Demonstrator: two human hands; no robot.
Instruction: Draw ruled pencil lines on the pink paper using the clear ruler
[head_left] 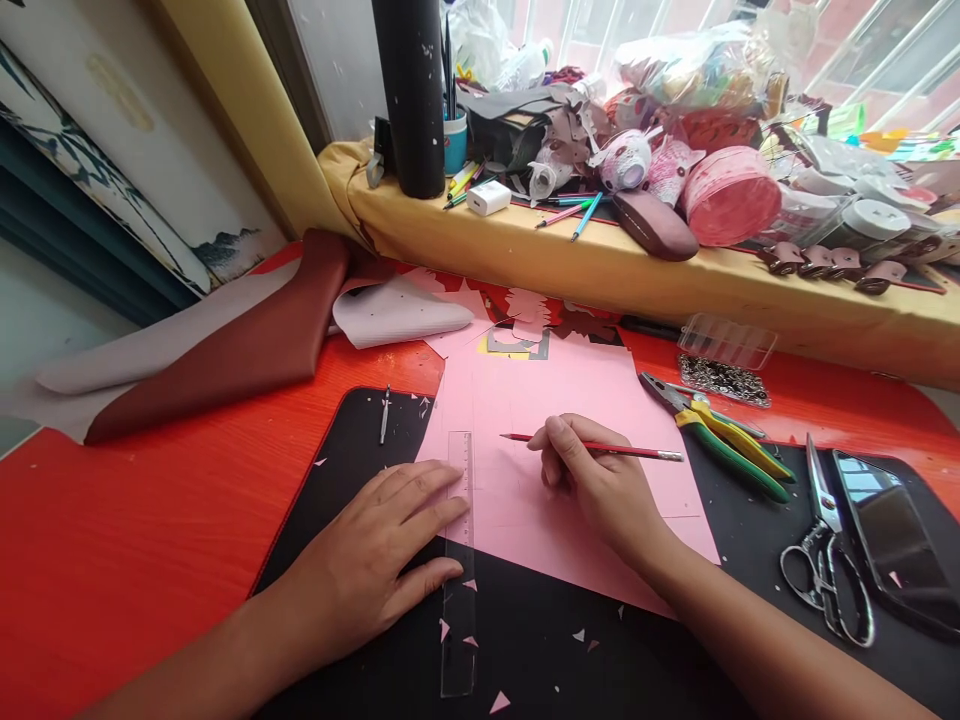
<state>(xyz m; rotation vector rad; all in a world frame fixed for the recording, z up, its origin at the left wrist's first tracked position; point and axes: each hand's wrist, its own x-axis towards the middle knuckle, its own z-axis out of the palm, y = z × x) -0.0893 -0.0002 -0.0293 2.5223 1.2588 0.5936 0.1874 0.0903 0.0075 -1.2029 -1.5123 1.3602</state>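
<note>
A clear plastic ruler (459, 630) lies upright in view, its upper part over a sheet of pink paper (600, 400) and its lower part over a black mat (360, 640). My left hand (382, 550) rests flat with fingers spread, fingertips pressing on the ruler's edge. To its right, my right hand (592, 470) grips a red pencil (637, 451) between thumb and fingers. The pencil's tip points left, just above the paper, with the eraser end to the right. Faint pencil lines show on the sheet.
Right of the paper lie green-and-yellow pliers (739, 450), scissors (825, 550) and a phone (896, 530). Metal rings (724, 378) are heaped beyond. A folded brown sheet (247, 370) sits at left. Pink scraps (499, 703) dot the mat. A cluttered ledge (525, 235) runs behind.
</note>
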